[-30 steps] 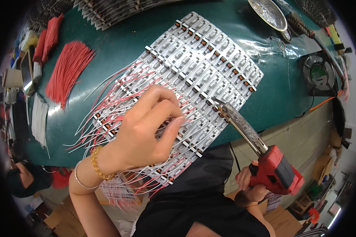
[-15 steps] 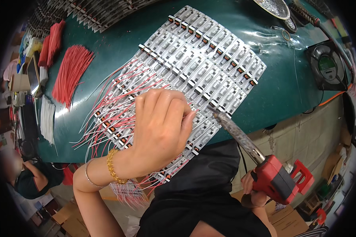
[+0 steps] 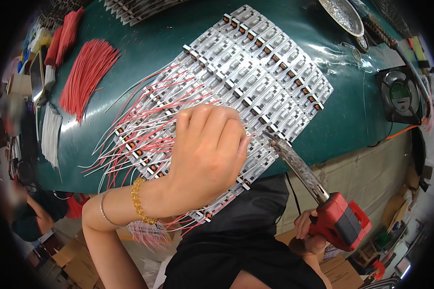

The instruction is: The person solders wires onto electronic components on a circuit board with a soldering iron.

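Observation:
A panel of small silvery circuit board modules [image 3: 260, 72] lies slantwise across the table, its near end overhanging my lap. Red and white wires [image 3: 149, 111] fan out leftward from its left part. Over the middle of the panel, my left hand [image 3: 210, 149] is closed in a pinch, a thin wire end at its fingertips; the palm side is hidden. Lower right, my right hand [image 3: 309, 232] grips a red and black soldering gun [image 3: 340, 219], its dark tip at the modules just right of my left fingertips.
Bundles of red wires [image 3: 88, 77] and white wires [image 3: 51, 135] lie at left on the green table [image 3: 144, 53]. A metal dish [image 3: 345, 17] stands at the far right, near a black fan [image 3: 400, 91]. More stacked modules [image 3: 135, 9] sit at the back. Another person [image 3: 36, 216] is at lower left.
My left hand has shifted slightly right. The soldering gun's tip has moved a little right and down. The panel appears shifted a little rightward and up in view.

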`<state>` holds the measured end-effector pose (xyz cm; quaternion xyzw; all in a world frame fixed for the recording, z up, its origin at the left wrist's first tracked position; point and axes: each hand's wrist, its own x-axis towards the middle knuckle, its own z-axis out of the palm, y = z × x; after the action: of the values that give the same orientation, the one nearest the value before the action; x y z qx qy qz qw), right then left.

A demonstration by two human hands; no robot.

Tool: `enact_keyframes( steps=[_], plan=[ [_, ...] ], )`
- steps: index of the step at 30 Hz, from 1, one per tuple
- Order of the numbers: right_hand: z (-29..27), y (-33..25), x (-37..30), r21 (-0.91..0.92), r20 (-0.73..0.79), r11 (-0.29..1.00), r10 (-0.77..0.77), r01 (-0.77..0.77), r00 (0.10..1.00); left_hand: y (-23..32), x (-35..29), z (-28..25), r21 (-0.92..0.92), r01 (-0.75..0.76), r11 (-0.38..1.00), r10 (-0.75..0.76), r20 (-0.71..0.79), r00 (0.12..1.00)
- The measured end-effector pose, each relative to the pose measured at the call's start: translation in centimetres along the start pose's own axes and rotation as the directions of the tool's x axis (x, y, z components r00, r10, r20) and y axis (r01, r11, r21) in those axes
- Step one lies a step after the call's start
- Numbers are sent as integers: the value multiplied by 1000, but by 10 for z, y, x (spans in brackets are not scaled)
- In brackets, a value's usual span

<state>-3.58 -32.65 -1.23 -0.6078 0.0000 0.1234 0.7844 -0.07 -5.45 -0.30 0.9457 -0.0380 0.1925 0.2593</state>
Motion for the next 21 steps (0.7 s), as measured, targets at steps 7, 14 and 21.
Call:
enact_keyframes(
  steps=[7, 14, 21],
  plan=[
    [2, 0, 14, -50, 340, 997, 73, -60, 937, -5, -6, -8, 77, -18, 997, 16, 20, 1000],
    [16, 12, 15, 34, 184, 974, -225, 223, 957, -27, -6, -34, 210, -100, 973, 140, -185, 973],
    [7, 2, 19, 71, 188, 981, -193, 182, 963, -146, -22, -131, 672, 296, 678, -204, -214, 955]
  ],
)
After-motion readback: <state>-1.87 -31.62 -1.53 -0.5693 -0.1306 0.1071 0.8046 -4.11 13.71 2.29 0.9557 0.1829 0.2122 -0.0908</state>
